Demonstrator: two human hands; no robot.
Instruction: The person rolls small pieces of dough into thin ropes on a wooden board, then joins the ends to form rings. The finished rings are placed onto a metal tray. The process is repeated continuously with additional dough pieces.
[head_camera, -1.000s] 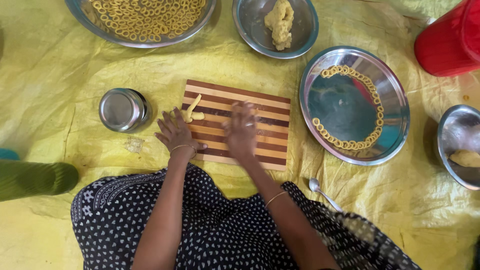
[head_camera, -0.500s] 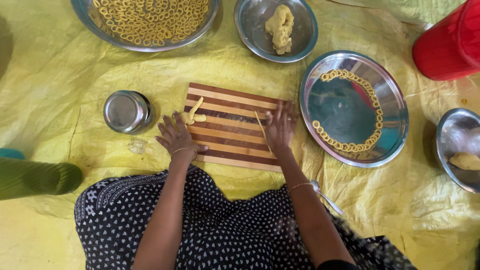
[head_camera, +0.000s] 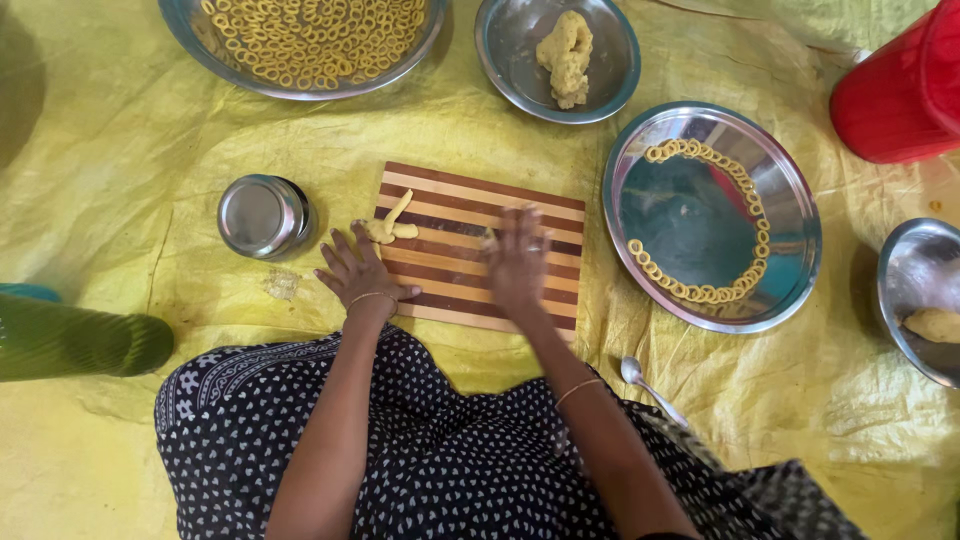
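Dough piece: pale yellow, short rolled strip with a forked end, lying on the left edge of the striped wooden board. It sits just beyond the fingertips of the left hand, whose fingers are spread flat, gripping nothing. Right hand: palm down on mid-board, fingers extended, blurred; well right of the dough piece.

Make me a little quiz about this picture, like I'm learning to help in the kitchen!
1. True or false: the right hand lies flat on the striped wooden board.
2. What lies by the left hand? A) a dough lump B) a knife C) an egg
3. Fill in: the dough rings on the steel plate run along its ____.

Key: 1 true; 2 A; 3 rim.
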